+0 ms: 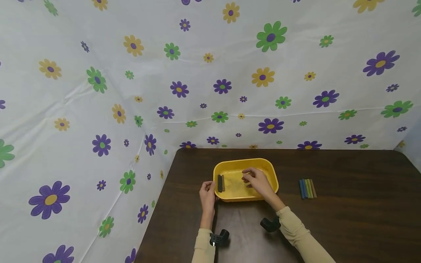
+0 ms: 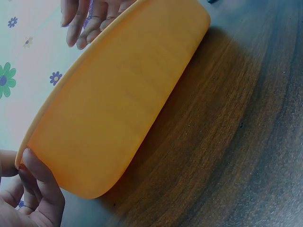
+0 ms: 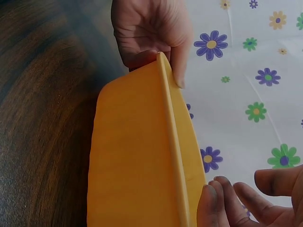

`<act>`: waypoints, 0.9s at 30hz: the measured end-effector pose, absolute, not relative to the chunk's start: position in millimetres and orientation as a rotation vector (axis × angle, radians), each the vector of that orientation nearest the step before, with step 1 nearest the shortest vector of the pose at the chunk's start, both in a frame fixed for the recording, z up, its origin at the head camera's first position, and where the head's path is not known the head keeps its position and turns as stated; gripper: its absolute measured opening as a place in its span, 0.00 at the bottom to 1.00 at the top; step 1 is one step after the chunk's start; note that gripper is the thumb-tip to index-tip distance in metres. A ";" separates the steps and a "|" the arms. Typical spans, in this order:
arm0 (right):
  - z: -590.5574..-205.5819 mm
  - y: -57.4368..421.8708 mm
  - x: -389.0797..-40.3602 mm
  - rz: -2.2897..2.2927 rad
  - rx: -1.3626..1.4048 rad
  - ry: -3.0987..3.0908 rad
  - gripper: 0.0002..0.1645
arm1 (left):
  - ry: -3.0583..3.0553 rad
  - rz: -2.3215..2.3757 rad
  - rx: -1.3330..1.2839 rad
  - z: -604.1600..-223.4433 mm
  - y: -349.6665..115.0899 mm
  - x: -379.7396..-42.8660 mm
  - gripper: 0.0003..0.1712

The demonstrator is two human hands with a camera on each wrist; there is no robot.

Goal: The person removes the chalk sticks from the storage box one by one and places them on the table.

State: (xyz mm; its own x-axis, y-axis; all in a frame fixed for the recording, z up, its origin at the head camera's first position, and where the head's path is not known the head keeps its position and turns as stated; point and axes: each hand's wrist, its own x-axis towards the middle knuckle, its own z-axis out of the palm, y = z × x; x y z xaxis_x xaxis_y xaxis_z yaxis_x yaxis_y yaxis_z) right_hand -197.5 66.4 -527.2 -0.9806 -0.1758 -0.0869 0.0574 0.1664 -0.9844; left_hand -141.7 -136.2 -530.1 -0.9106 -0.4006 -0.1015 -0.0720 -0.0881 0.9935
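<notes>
A yellow plastic tray (image 1: 233,166) stands on the dark table. My left hand (image 1: 207,197) grips its left rim; the left wrist view has the thumb and fingers (image 2: 45,182) pinching the corner. Inside, along the left end, lie a black stick (image 1: 219,183) and a thinner brown stick (image 1: 223,183), side by side. My right hand (image 1: 258,180) is over the tray's right half, fingers loosely bent. In the right wrist view its thumb stands apart from the fingers (image 3: 232,201), nothing between them, and the fingertips look smudged dark.
Right of the tray, several slim coloured sticks (image 1: 307,189), blue, green and brown, lie in a row on the brown wooden table (image 1: 355,204). A white cloth with flowers (image 1: 204,73) hangs behind and to the left. Each wrist wears a black camera (image 1: 218,238).
</notes>
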 end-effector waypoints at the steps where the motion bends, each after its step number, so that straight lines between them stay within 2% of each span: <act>1: -528.0 65.8 -198.1 -1.916 -0.122 2.250 0.16 | -1.949 -2.099 0.519 -530.5 -136.5 -142.3 0.12; 13: -536.8 53.0 -204.2 -1.923 -0.076 2.210 0.16 | -1.959 -2.089 0.534 -534.0 -136.3 -145.8 0.12; 21: -539.7 41.3 -203.8 -1.899 -0.088 2.228 0.16 | -1.915 -2.063 0.519 -576.0 -141.0 -160.9 0.12; 27: -547.0 29.5 -203.8 -1.878 -0.086 2.256 0.15 | -1.921 -2.044 0.524 -579.8 -141.8 -161.9 0.12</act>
